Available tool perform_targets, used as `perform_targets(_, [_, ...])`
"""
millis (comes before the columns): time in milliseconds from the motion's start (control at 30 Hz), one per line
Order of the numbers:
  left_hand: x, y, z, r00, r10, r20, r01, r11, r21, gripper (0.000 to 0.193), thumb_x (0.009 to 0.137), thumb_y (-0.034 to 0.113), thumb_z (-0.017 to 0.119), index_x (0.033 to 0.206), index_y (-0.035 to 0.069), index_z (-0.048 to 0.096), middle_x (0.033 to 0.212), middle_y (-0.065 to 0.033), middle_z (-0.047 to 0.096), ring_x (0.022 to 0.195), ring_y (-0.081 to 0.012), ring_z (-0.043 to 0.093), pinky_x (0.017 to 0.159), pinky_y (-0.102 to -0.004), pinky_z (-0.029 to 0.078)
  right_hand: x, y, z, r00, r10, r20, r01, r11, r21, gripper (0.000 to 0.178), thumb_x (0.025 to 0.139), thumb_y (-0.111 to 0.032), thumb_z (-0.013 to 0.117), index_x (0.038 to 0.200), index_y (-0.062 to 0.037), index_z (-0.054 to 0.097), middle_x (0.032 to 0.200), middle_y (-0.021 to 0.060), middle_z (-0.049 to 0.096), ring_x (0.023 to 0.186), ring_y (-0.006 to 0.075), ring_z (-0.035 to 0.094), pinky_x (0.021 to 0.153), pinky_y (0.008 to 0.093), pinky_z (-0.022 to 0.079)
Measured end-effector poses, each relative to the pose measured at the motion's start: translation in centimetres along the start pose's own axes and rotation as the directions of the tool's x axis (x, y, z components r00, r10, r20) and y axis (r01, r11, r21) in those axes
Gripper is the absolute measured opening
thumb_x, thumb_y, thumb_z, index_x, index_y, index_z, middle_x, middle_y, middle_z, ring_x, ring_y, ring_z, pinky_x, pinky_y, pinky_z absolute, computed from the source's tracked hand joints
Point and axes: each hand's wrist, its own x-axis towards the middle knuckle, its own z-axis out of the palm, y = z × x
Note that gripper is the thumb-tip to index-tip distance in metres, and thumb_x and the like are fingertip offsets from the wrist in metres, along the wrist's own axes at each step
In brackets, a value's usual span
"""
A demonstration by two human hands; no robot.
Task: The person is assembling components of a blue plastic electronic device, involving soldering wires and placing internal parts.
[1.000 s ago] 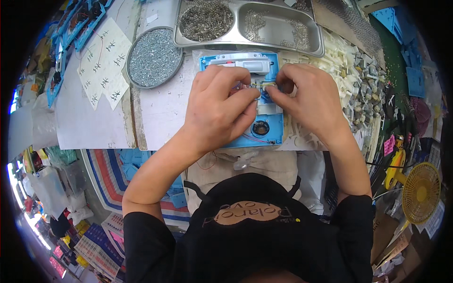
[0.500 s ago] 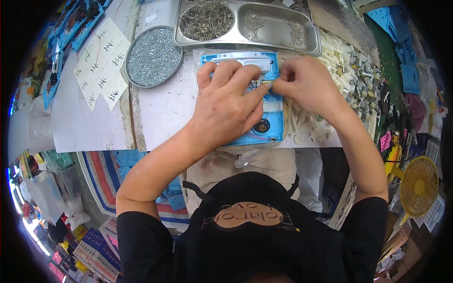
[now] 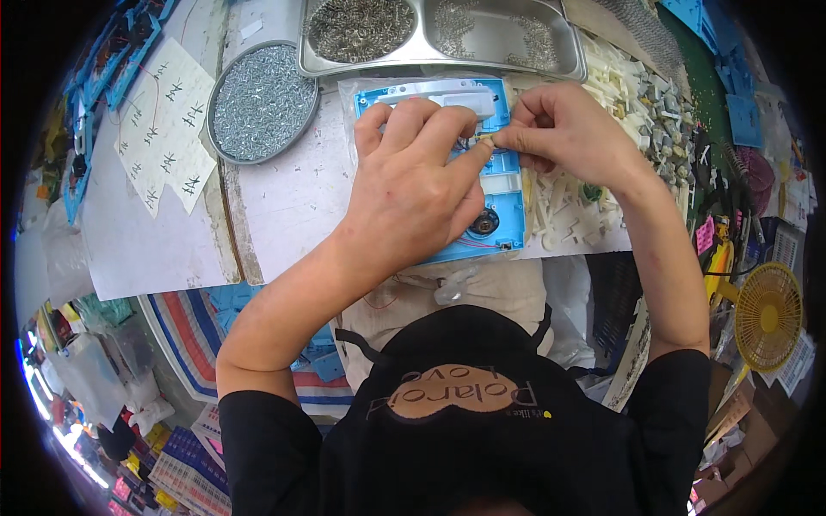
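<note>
A blue plastic housing [image 3: 509, 206] lies at the table's front edge, its inside facing up. In it are a round black speaker [image 3: 484, 222], a white strip [image 3: 500, 184] and thin wires. My left hand [image 3: 409, 185] covers the housing's left side, fingers bent and bearing on it, holding it in place. By the housing's right edge, my right hand [image 3: 572, 129] pinches thumb and forefinger together, touching my left fingertip. A small yellowish piece [image 3: 484, 136] shows at that spot; whether the pinch holds it or something else is too small to tell.
A round tray of screws [image 3: 262, 103] stands left of the housing. Behind is a metal tray [image 3: 422, 62] with springs and small metal parts. White plastic pieces [image 3: 572, 219] heap up on the right. Marked paper sheets [image 3: 163, 129] lie at the left; a yellow fan [image 3: 768, 316] stands far right.
The view has shifted slightly. My right hand's remaining fingers have spread a little, while its pinch stays at the housing's right edge. My left hand keeps its place on the housing.
</note>
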Motion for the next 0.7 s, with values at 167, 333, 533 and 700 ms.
perform_targets(167, [-0.1, -0.5, -0.8, 0.993, -0.062, -0.101, 0.044, 0.985, -0.167, 0.029, 0.071, 0.005, 0.067, 0.098, 0.012, 0.077, 0.103, -0.0044, 0.061, 0.091, -0.0232, 0.054, 0.087, -0.039, 0.037, -4.8, 0.1, 3.3, 0.716, -0.658, -0.232, 0.474, 0.703, -0.53, 0.021, 0.075, -0.015, 0.083, 0.086, -0.0078, 0.067, 0.08, 0.0054, 0.065, 0.075, 0.0244, 0.062, 0.067, 0.035, 0.049])
perform_targets(333, [-1.3, -1.0, -1.1, 0.981, -0.068, -0.183, 0.037, 0.986, -0.165, 0.028, 0.068, 0.001, 0.065, 0.092, 0.011, 0.075, 0.097, -0.0028, 0.062, 0.083, -0.0204, 0.054, 0.083, -0.0368, 0.037, -6.6, 2.2, 7.5, 0.628, -0.751, -0.204, 0.483, 0.582, -0.655, 0.024, 0.068, -0.013, 0.083, 0.087, -0.0102, 0.068, 0.089, 0.0032, 0.062, 0.086, 0.0268, 0.056, 0.076, 0.0379, 0.045])
perform_targets(533, [-2.8, -0.4, -1.9, 0.991, -0.081, -0.107, 0.063, 0.985, -0.158, 0.026, 0.066, 0.005, 0.069, 0.09, 0.013, 0.074, 0.098, -0.0012, 0.062, 0.088, -0.0218, 0.057, 0.083, -0.0376, 0.039, -5.7, 2.7, 7.8, 0.66, -0.725, -0.197, 0.519, 0.629, -0.579, 0.021, 0.068, -0.012, 0.081, 0.083, -0.009, 0.067, 0.088, 0.0034, 0.061, 0.087, 0.0264, 0.056, 0.075, 0.039, 0.044])
perform_targets(700, [-2.6, -0.1, -2.0, 0.998, 0.065, -0.018, -0.067, 0.983, -0.171, 0.032, 0.064, 0.012, 0.071, 0.095, 0.013, 0.076, 0.101, -0.0043, 0.063, 0.091, -0.0257, 0.058, 0.085, -0.0403, 0.041, -5.2, 2.7, 7.4, 0.642, -0.75, -0.159, 0.541, 0.591, -0.598, 0.021, 0.069, -0.013, 0.081, 0.083, -0.0085, 0.066, 0.088, 0.0046, 0.06, 0.087, 0.0281, 0.057, 0.076, 0.0404, 0.045])
